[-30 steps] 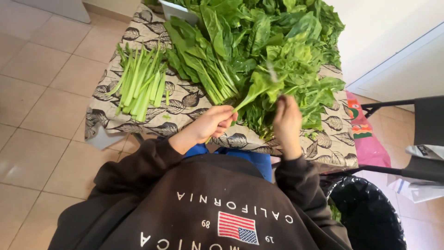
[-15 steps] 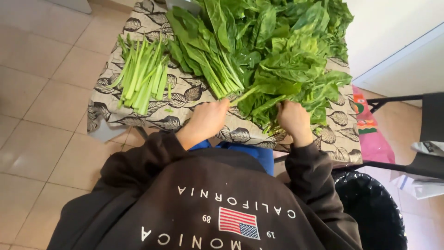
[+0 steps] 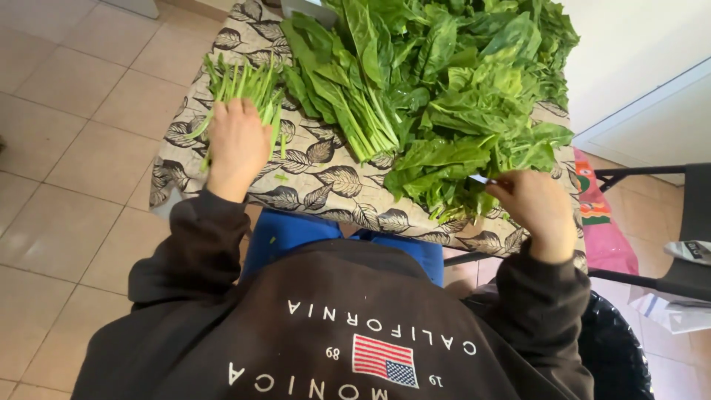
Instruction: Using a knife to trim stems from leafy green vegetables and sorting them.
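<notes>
Flatly, the left hand (image 3: 237, 144) lies palm down on a small pile of cut green stems (image 3: 241, 85), its fingers stretched nearly straight and close together, pressing on the stalks rather than gripping any of them. The stems sit in a loose bundle near the left edge of a table covered by a leaf-patterned cloth (image 3: 326, 185), their ends fanning out past the fingertips. Across the cloth, the right hand (image 3: 537, 211) is curled at the edge of a large heap of leafy greens (image 3: 459, 96); its fingers are bent inward around something thin, and a short pale tip, perhaps a blade (image 3: 481, 179), shows beside the thumb, though what it is cannot be made out for sure. Between the two hands lies a neater bunch of long-stemmed leaves (image 3: 344, 96), stems pointing toward the person. The person wears a dark sweatshirt (image 3: 333, 326) over blue trousers. A black bin (image 3: 615, 348) stands to the right beside the table, and a pink printed bag (image 3: 600, 222) hangs at the cloth's right edge, over a tiled floor (image 3: 67, 148).
</notes>
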